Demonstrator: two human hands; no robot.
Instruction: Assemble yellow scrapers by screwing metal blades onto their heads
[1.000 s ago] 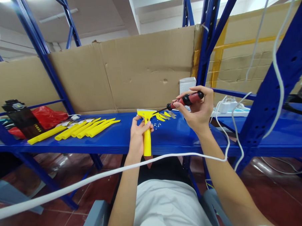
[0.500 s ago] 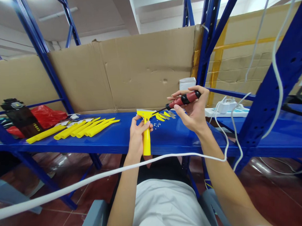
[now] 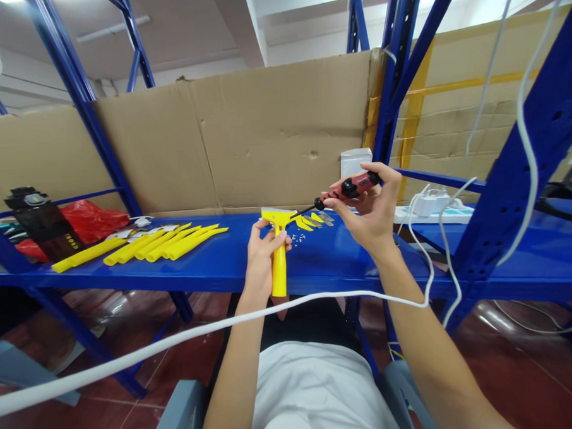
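Observation:
A yellow scraper (image 3: 279, 265) with a T-shaped head is held upright in my left hand (image 3: 263, 253), whose fingers wrap round the handle just below the head. My right hand (image 3: 378, 207) grips a red and black screwdriver (image 3: 353, 186) by its handle. The shaft slants down to the left, and its tip meets the right side of the scraper's head. Just beyond lie several small yellow pieces (image 3: 305, 223) and flat metal blades (image 3: 325, 219). Tiny screws (image 3: 298, 239) are scattered on the blue bench (image 3: 212, 268) right of my left hand.
Several yellow handles (image 3: 149, 246) lie in a row on the left, near a dark bottle (image 3: 44, 225) and a red plastic bag (image 3: 90, 220). A white cable (image 3: 177, 336) crosses in front of my forearms. At right sits a power strip (image 3: 450, 215); cardboard (image 3: 282, 132) stands behind.
The screwdriver's handle has turned in my right hand, and the fingers have curled in closer round it. My left hand and the scraper stay nearly in place.

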